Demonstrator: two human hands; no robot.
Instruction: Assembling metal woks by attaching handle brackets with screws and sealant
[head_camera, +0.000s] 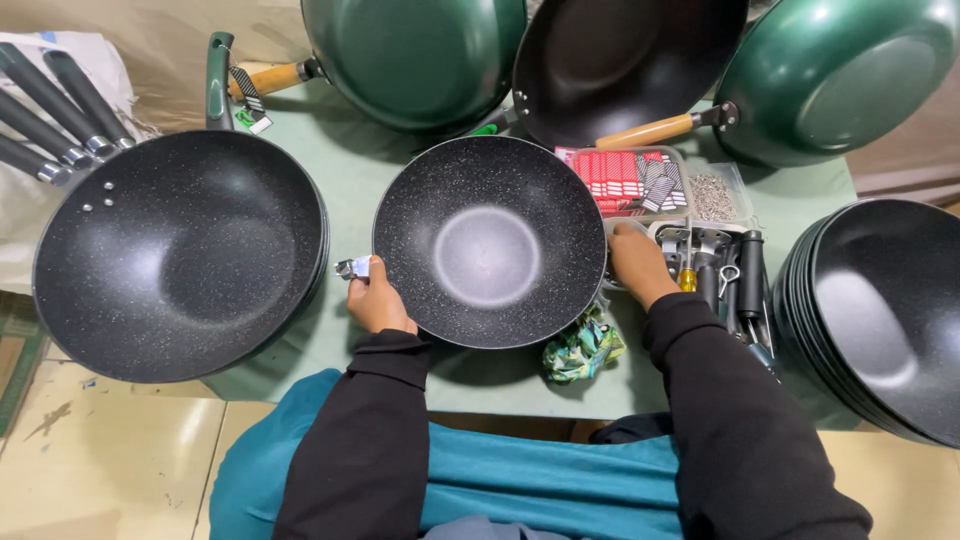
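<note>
Speckled black pan, handle-less, lying open side up at the middle of the green-covered table, between a stack of like pans on the left and the trays of small parts on the right. The left hand grips the rim beside a small metal bracket, fingers curled and pressed together; the right hand rests at the opposite rim, its fingertips hidden, so their state cannot be told. The pan is a rigid metal bowl, probably moderately heavy, its smooth coating likely slippery; the rim, held at two opposite points, appears the surest hold. The surface is dark and white-flecked with a pale round sheen on the flat base.
</note>
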